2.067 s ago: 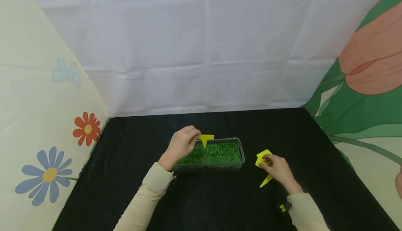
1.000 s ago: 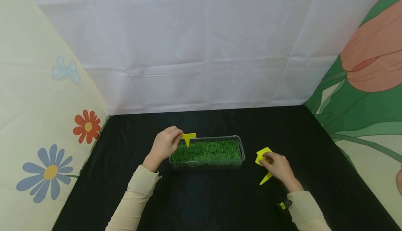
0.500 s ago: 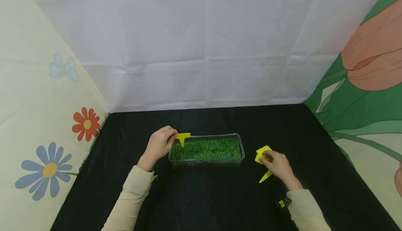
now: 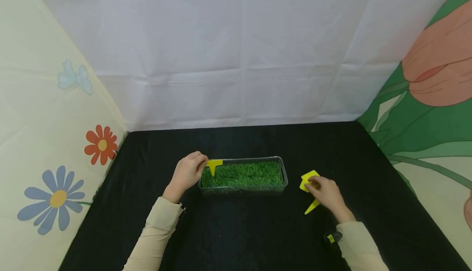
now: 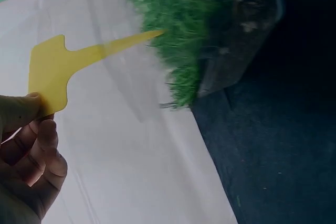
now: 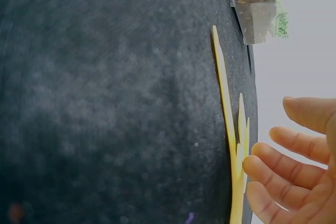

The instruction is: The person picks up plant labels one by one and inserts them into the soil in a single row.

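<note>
Head view, from the left: the left hand (image 4: 185, 172) pinches a yellow tag (image 4: 213, 164) by one end of its wide top. The tag looks light, thin, smooth and a bit bendy, so that flat top seems good to hold. Its pointy leg hangs down by the grass (image 4: 247, 175) in the clear tub (image 4: 241, 191); I can't tell if they touch. Farther right, more yellow tags (image 4: 307, 180) lie near the right hand (image 4: 326, 194), whose fingers are loose and apart.

the black cloth (image 4: 239, 234) bears a clear box (image 4: 241, 190) and, rightward, yellow tags (image 4: 309, 177).
</note>
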### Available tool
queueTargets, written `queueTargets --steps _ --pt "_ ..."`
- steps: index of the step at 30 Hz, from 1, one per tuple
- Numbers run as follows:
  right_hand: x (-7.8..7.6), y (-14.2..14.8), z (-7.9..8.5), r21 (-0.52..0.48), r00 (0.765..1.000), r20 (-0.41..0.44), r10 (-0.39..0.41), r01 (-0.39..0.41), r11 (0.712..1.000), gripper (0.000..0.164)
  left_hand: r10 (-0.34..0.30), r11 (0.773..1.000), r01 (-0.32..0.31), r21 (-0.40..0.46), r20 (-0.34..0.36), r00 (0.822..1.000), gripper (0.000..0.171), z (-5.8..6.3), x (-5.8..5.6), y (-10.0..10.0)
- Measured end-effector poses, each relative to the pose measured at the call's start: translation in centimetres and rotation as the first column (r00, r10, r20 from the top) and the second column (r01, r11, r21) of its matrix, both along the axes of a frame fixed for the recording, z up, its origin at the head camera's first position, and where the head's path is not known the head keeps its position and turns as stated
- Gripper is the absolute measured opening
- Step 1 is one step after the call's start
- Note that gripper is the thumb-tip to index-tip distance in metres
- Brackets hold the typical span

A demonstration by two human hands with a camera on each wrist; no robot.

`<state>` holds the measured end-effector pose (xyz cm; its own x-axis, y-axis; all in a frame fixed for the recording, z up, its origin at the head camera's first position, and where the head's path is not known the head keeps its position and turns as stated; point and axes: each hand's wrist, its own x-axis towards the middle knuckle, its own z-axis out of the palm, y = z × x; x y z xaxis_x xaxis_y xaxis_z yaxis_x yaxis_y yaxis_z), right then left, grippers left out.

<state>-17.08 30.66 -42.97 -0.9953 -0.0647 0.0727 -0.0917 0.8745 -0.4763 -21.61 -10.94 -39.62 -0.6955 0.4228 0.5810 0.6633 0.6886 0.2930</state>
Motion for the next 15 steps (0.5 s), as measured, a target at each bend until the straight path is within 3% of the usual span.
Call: queueTargets --steps 5,15 --pt "-0.05 -0.04 0.01 -0.003 1.000 0.009 -0.008 0.008 1.000 0.027 0.020 1.000 -0.020 0.008 -0.005 1.000 0.006 -0.40 0.00 -0.01" --pt "-0.10 0.07 -0.06 0.009 1.000 0.002 -0.015 0.015 1.000 0.028 -0.009 1.000 0.008 0.030 0.021 1.000 0.007 -0.40 0.13 0.19"
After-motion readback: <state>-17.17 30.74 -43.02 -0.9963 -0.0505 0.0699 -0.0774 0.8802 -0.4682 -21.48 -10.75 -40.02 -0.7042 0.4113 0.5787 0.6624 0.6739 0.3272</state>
